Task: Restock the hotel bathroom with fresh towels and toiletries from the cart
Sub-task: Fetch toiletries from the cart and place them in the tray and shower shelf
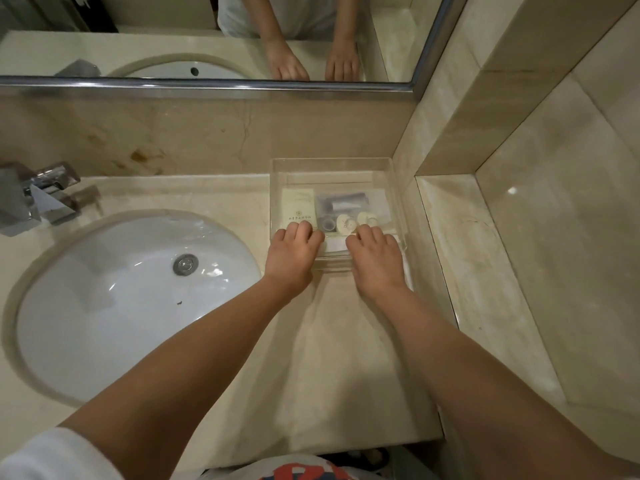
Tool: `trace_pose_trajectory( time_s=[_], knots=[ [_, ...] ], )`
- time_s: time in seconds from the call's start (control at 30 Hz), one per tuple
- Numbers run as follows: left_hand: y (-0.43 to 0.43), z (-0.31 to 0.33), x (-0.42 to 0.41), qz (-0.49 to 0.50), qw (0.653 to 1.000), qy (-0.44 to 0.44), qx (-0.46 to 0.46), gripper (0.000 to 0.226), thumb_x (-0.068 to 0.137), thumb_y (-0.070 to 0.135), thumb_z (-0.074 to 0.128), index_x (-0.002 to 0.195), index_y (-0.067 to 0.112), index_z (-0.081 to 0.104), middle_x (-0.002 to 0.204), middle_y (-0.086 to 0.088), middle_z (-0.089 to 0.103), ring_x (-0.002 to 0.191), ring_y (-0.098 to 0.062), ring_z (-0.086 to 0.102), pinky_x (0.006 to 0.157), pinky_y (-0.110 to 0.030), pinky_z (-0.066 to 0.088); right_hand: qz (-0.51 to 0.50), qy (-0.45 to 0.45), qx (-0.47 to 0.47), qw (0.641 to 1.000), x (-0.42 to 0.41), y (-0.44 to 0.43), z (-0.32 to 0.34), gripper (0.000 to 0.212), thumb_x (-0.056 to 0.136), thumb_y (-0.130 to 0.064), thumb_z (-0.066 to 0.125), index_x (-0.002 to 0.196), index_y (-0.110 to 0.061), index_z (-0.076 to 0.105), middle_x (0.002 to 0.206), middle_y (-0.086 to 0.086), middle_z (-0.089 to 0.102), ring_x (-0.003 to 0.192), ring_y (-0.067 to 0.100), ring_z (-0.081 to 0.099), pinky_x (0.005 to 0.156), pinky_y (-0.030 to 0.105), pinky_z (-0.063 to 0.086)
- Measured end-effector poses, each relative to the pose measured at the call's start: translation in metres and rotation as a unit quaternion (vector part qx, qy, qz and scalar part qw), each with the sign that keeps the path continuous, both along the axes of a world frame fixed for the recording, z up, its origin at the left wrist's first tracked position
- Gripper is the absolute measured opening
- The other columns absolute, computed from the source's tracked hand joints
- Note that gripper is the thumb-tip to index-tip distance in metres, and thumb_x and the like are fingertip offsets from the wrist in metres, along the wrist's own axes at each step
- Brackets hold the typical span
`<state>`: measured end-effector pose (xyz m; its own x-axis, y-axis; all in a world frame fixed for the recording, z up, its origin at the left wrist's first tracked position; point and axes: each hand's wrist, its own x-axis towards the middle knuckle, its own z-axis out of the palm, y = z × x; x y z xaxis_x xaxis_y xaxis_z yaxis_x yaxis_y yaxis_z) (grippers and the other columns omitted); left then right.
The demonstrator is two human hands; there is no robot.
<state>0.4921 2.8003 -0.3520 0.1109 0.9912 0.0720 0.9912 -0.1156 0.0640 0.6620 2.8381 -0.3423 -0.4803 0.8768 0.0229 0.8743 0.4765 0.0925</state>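
Observation:
A clear acrylic tray (332,164) stands on the marble counter in the corner right of the sink. Inside lie a cream sachet (298,204), a clear bag with dark small items (341,202) and two round white pieces (348,221). A flat white packet (336,244) lies along the tray's near side. My left hand (294,252) and my right hand (375,258) reach over the near wall, fingers curled down onto the packet's two ends. The fingertips are partly hidden.
A white oval sink (131,299) with a metal drain fills the left of the counter, and a chrome faucet (38,195) is behind it. The mirror (207,39) runs along the back wall. A marble ledge (460,237) and the tiled wall close in the right side.

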Motion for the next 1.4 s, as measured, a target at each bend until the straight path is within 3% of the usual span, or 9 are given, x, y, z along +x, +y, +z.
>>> trace_pose_trajectory(
  time_s=[0.2, 0.47, 0.77, 0.87, 1.03, 1.23, 1.4],
  knots=[
    [0.009, -0.006, -0.008, 0.006, 0.999, -0.017, 0.027, 0.051, 0.042, -0.011, 0.061, 0.089, 0.010, 0.061, 0.084, -0.007, 0.052, 0.073, -0.029, 0.049, 0.062, -0.036, 0.039, -0.019, 0.003, -0.012, 1.000, -0.004, 0.012, -0.008, 0.035, 0.051, -0.002, 0.081, 0.077, -0.020, 0.065, 0.082, 0.001, 0.057, 0.077, 0.024, 0.056, 0.065, 0.032, 0.037],
    [0.023, -0.002, -0.016, 0.045, 0.999, -0.006, 0.026, 0.045, 0.044, -0.002, 0.075, 0.083, 0.011, 0.056, 0.081, -0.005, 0.052, 0.070, -0.026, 0.048, 0.059, -0.033, 0.037, -0.059, 0.006, -0.021, 0.998, -0.010, 0.028, -0.005, 0.036, 0.075, -0.007, 0.070, 0.105, -0.019, 0.055, 0.100, -0.001, 0.060, 0.094, 0.024, 0.056, 0.077, 0.036, 0.036],
    [0.036, -0.003, -0.017, 0.069, 0.998, 0.007, 0.005, 0.044, 0.044, 0.003, 0.081, 0.079, 0.014, 0.056, 0.076, -0.003, 0.055, 0.069, -0.026, 0.050, 0.062, -0.030, 0.030, -0.067, 0.002, 0.000, 0.998, -0.018, 0.042, -0.004, 0.034, 0.066, 0.002, 0.068, 0.090, -0.018, 0.055, 0.070, -0.003, 0.060, 0.069, 0.023, 0.048, 0.076, 0.035, 0.029],
    [0.041, -0.004, -0.016, 0.077, 0.997, 0.005, 0.002, 0.038, 0.052, 0.001, 0.077, 0.082, 0.014, 0.058, 0.079, -0.004, 0.057, 0.072, -0.026, 0.052, 0.064, -0.031, 0.029, -0.066, 0.006, 0.006, 0.998, -0.018, 0.048, -0.004, 0.032, 0.069, 0.002, 0.065, 0.092, -0.017, 0.055, 0.070, -0.002, 0.060, 0.067, 0.021, 0.038, 0.078, 0.035, 0.029],
    [0.044, 0.001, -0.016, 0.085, 0.996, 0.001, -0.027, 0.032, 0.066, 0.001, 0.068, 0.094, 0.015, 0.058, 0.092, -0.004, 0.059, 0.085, -0.026, 0.052, 0.071, -0.031, 0.031, -0.059, -0.001, -0.012, 0.998, -0.020, 0.052, -0.001, 0.034, 0.076, -0.003, 0.062, 0.106, -0.016, 0.056, 0.079, -0.002, 0.065, 0.079, 0.022, 0.056, 0.084, 0.036, 0.031],
    [0.040, 0.008, -0.013, 0.088, 0.995, -0.018, -0.047, 0.036, 0.071, 0.006, 0.067, 0.104, 0.017, 0.057, 0.102, -0.002, 0.058, 0.094, -0.025, 0.051, 0.078, -0.031, 0.032, -0.064, -0.007, -0.049, 0.997, -0.017, 0.047, 0.008, 0.031, 0.077, -0.005, 0.058, 0.106, -0.017, 0.054, 0.085, -0.003, 0.063, 0.086, 0.022, 0.055, 0.086, 0.035, 0.030],
    [0.027, 0.020, -0.012, 0.091, 0.993, -0.052, -0.061, 0.046, 0.076, 0.017, 0.065, 0.120, 0.022, 0.055, 0.117, 0.000, 0.056, 0.107, -0.023, 0.051, 0.090, -0.032, 0.035, -0.100, 0.052, -0.087, 0.990, -0.013, 0.034, 0.017, 0.025, 0.079, -0.022, 0.060, 0.104, -0.018, 0.055, 0.090, -0.002, 0.065, 0.089, 0.021, 0.057, 0.088, 0.035, 0.030]
  ],
)
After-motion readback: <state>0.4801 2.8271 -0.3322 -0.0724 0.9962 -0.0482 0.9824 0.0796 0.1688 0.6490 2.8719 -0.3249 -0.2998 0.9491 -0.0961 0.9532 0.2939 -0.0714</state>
